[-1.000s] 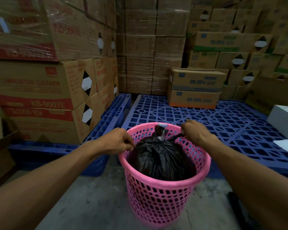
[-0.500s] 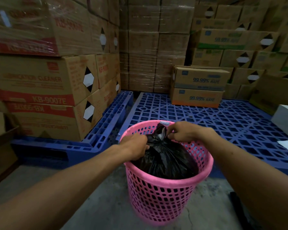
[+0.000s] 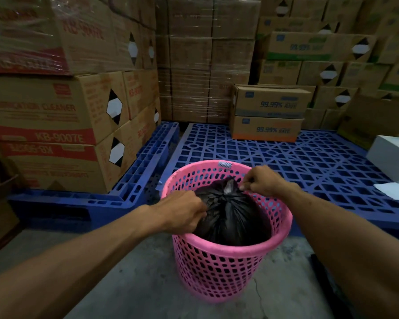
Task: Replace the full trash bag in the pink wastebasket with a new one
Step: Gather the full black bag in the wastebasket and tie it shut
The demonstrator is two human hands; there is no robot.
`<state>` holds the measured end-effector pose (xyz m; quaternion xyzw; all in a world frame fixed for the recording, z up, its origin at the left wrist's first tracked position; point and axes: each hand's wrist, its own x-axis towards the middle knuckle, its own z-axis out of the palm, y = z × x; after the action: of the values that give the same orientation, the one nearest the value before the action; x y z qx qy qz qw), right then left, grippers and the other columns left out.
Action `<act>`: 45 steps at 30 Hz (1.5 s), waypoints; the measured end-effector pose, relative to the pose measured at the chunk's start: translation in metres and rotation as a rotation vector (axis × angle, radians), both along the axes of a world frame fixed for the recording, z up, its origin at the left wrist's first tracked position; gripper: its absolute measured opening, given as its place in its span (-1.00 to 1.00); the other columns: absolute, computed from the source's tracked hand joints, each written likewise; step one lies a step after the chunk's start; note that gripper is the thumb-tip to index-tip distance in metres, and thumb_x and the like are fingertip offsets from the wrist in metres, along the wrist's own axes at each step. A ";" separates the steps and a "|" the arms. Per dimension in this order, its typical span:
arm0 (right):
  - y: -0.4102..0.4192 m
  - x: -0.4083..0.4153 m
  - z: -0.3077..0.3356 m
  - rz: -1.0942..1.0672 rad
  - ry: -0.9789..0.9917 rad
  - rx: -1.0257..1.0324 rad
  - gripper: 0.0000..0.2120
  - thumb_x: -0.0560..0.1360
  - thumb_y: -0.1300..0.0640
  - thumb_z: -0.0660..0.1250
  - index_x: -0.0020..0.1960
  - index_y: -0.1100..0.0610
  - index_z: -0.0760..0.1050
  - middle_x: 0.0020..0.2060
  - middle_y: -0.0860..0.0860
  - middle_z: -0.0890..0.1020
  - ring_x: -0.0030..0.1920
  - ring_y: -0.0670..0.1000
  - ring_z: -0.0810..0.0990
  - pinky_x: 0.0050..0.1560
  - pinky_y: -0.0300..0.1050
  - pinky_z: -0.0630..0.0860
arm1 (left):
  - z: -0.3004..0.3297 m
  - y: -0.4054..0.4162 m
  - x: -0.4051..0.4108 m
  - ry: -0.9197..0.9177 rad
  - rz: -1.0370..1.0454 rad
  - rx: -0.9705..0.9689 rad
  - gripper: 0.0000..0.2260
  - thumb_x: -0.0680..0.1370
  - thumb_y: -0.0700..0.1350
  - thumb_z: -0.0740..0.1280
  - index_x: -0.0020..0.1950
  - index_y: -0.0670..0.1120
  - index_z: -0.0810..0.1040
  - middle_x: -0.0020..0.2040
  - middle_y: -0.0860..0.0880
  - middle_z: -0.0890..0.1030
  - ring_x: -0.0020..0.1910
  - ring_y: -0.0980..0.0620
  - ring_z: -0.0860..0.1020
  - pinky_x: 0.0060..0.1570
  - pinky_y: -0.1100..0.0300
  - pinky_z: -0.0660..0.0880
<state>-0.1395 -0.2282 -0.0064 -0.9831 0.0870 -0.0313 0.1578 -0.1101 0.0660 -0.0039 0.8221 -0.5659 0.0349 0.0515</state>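
A pink perforated wastebasket [image 3: 219, 270] stands on the concrete floor in the lower middle of the head view. Inside it sits a full black trash bag [image 3: 233, 215], gathered to a knot at its top. My left hand [image 3: 182, 214] is closed on the bag's left side near the basket's rim. My right hand [image 3: 260, 180] pinches a thin strip of the bag just right of the knot, above the far rim. Both forearms reach in from the bottom corners.
Blue plastic pallets [image 3: 274, 157] lie behind and left of the basket. Stacked cardboard boxes [image 3: 55, 111] wall in the left and back. Two boxes [image 3: 267, 113] sit on the far pallet. A white block [image 3: 389, 160] rests at the right. Bare concrete floor [image 3: 129, 284] surrounds the basket.
My hands came inward from the basket's rim onto the bag. The left hand now grips the bag's left side; the right holds a strip by the knot.
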 end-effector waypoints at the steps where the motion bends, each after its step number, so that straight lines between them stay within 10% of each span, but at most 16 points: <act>1: 0.000 -0.001 -0.001 0.002 0.004 -0.022 -0.74 0.47 0.00 0.52 -0.36 -0.06 0.57 -0.44 -0.17 0.58 -0.38 -0.11 0.55 -0.25 -0.11 0.44 | 0.000 0.005 0.001 0.084 0.038 -0.013 -0.73 0.61 -0.04 0.23 -0.21 -0.10 0.59 -0.28 -0.05 0.63 -0.32 -0.05 0.55 -0.19 -0.02 0.56; 9: 0.022 -0.008 0.065 0.119 0.315 -0.034 -0.80 0.50 -0.12 0.45 -0.13 0.01 0.69 -0.28 -0.06 0.72 -0.16 0.02 0.68 -0.06 0.01 0.61 | 0.010 -0.040 0.026 1.507 0.511 -0.734 -0.75 0.68 -0.22 0.14 -0.08 -0.27 0.54 -0.16 -0.16 0.64 -0.71 0.21 0.18 -0.71 0.37 0.10; 18: 0.075 -0.003 0.091 0.272 0.240 -0.343 -0.81 0.61 0.02 0.29 0.10 0.06 0.64 -0.08 -0.07 0.63 -0.12 -0.01 0.56 -0.09 -0.09 0.45 | -0.011 -0.084 0.030 0.802 0.309 -0.409 -0.78 0.34 -0.02 0.55 -0.04 -0.03 0.73 -0.15 -0.04 0.73 -0.12 0.01 0.67 -0.09 0.05 0.57; 26: 0.068 0.017 0.078 0.195 -0.010 -0.445 -0.82 0.63 0.04 0.28 0.15 -0.01 0.63 0.08 -0.05 0.66 0.00 0.07 0.61 -0.10 0.07 0.58 | -0.014 -0.107 0.034 0.364 0.580 -0.514 -0.80 0.44 -0.07 0.36 -0.27 -0.10 0.38 -0.34 -0.12 0.50 -0.34 -0.16 0.49 -0.40 0.10 0.27; 32: 0.046 0.030 0.037 -0.030 -0.165 -0.151 -0.86 0.63 0.03 0.28 0.02 -0.03 0.63 -0.07 -0.05 0.68 -0.12 0.03 0.62 -0.16 0.08 0.60 | -0.012 -0.104 0.037 0.129 0.468 -0.501 -0.60 0.52 -0.06 0.37 0.30 -0.17 0.38 0.01 -0.19 0.62 -0.10 -0.25 0.60 -0.32 0.00 0.40; 36: 0.039 0.028 0.011 -0.086 -0.118 0.129 -0.86 0.61 -0.01 0.33 -0.06 -0.02 0.63 -0.25 -0.06 0.65 -0.32 -0.03 0.58 -0.30 -0.01 0.55 | -0.022 -0.093 0.040 0.032 0.335 -0.586 -0.80 0.55 -0.05 0.32 0.06 -0.16 0.57 -0.03 -0.15 0.65 -0.12 -0.20 0.61 -0.22 -0.03 0.53; 41: 0.051 0.033 0.010 -0.012 -0.084 0.081 -0.86 0.54 0.17 0.37 0.00 0.04 0.70 -0.03 0.06 0.73 -0.02 0.06 0.66 0.07 0.10 0.59 | -0.008 -0.094 0.032 0.308 0.662 -0.596 -0.73 0.39 0.03 0.39 -0.39 -0.14 0.53 -0.46 -0.07 0.54 -0.43 -0.10 0.54 -0.47 0.12 0.36; 45: 0.052 0.026 0.024 0.018 -0.129 0.111 -0.79 0.55 0.18 0.35 0.15 0.03 0.64 0.13 -0.02 0.63 0.09 0.04 0.62 -0.03 -0.06 0.60 | 0.000 -0.110 0.042 1.295 0.819 -0.816 -0.87 0.21 -0.14 0.41 -0.30 -0.10 0.52 -0.43 -0.01 0.45 -0.59 0.02 0.31 -0.62 0.35 0.22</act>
<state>-0.1132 -0.1766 0.0174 -0.9695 0.0692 -0.0883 0.2177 -0.0680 -0.0444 -0.0044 0.7363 -0.0281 -0.2239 0.6380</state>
